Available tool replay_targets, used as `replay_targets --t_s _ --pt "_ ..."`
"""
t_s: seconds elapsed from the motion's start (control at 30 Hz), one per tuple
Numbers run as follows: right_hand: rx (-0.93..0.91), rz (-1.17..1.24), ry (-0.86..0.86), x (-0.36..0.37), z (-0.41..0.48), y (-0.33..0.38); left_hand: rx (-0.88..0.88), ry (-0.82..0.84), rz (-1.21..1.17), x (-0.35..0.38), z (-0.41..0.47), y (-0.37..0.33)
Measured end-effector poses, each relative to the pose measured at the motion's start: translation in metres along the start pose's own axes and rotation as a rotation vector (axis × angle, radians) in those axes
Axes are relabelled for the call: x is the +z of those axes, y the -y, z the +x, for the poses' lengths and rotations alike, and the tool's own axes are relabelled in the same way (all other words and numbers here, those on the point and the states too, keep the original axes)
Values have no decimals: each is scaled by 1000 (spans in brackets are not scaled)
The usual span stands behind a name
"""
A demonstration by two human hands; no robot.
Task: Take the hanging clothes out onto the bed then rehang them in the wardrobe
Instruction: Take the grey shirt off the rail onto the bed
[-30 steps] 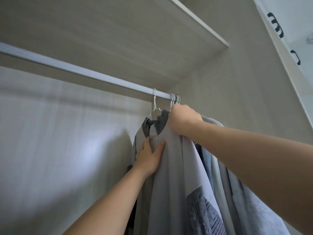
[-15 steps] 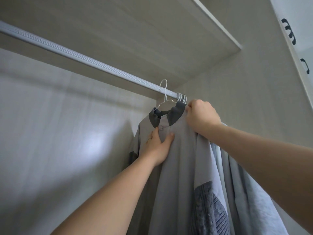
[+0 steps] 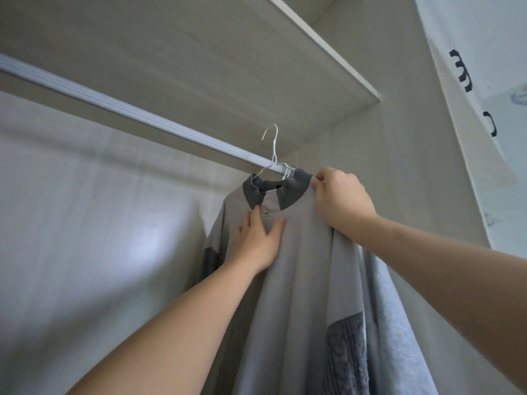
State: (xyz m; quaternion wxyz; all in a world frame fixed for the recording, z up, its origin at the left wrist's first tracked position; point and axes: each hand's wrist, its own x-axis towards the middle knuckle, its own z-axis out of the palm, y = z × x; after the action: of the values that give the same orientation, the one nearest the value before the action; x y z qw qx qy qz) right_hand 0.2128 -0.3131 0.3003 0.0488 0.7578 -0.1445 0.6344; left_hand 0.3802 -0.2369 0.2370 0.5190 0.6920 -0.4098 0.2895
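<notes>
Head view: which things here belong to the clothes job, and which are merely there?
Part of the job: grey shirt, its white hanger, rail, other hanging clothes, left hand flat on the shirt, right hand gripping its shoulder.
Merely there: shelf, black handles.

No text, label, brand, number or sign can be read. The only dark marks are the black shapes (image 3: 461, 74) on the white panel (image 3: 484, 38) at the upper right, and they do not read as letters or digits.
</notes>
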Motion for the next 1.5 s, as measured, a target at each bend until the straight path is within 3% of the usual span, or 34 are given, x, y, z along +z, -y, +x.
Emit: replay_targets --t_s 0.17,0.4,0.87,1.17,1.5 --pt "-63 -46 -22 -56 -29 -41 86 -163 103 7 -18 -29" --pt "-110 -135 -33 -165 -62 -103 221 -259 38 43 -63 -118" --pt "-131 -555 -105 -471 -125 -244 393 -258 -249 152 -172 -376" --pt "72 -865 -32 -648 -219 -309 463 -24 -520 276 -280 -529" --pt "428 -1151 39 -758 -366 -380 592 379 -868 437 -440 -656"
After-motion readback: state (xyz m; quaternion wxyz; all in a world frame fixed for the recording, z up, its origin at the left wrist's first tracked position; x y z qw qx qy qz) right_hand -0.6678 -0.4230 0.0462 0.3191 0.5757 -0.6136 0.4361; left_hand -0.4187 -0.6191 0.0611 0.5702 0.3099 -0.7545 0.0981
